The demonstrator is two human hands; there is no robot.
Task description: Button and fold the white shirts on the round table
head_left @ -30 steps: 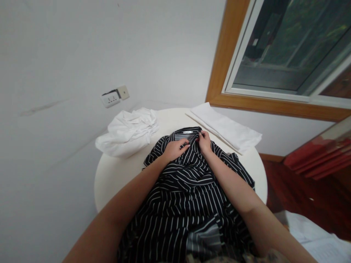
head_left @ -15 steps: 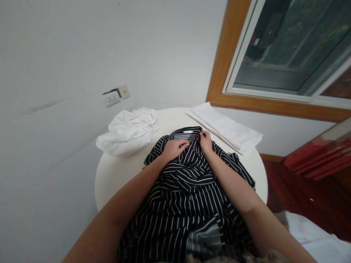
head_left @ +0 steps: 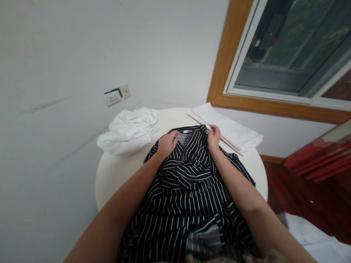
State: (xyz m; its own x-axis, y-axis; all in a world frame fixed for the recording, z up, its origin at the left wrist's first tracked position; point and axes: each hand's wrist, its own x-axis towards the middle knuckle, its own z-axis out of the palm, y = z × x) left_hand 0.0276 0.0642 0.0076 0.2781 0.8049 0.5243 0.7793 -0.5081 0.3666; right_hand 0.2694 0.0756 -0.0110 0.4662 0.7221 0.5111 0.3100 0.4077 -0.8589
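A black shirt with white stripes (head_left: 192, 197) lies rumpled over the table, its V-shaped neckline at the far end with a pale label inside. My left hand (head_left: 167, 143) is at the left side of the neckline, thumb and fingers closed on the fabric's edge. On the opposite side, my right hand (head_left: 213, 138) grips the shirt near the right shoulder. Its fingertips are partly hidden behind the hand. Between the two hands the grey inner back of the shirt shows through the neck opening.
A bunched white cloth (head_left: 128, 131) sits at the left of the round white table (head_left: 112, 179). Folded white fabric (head_left: 227, 128) lies at the back right, beyond my right hand. A wall socket (head_left: 112, 98), a wood-framed window (head_left: 274, 100) and a red curtain (head_left: 315, 160) surround the table.
My hands have moved apart, the left one to the left and the right one outward to the right. The neckline is spread wider and the front looks flatter.
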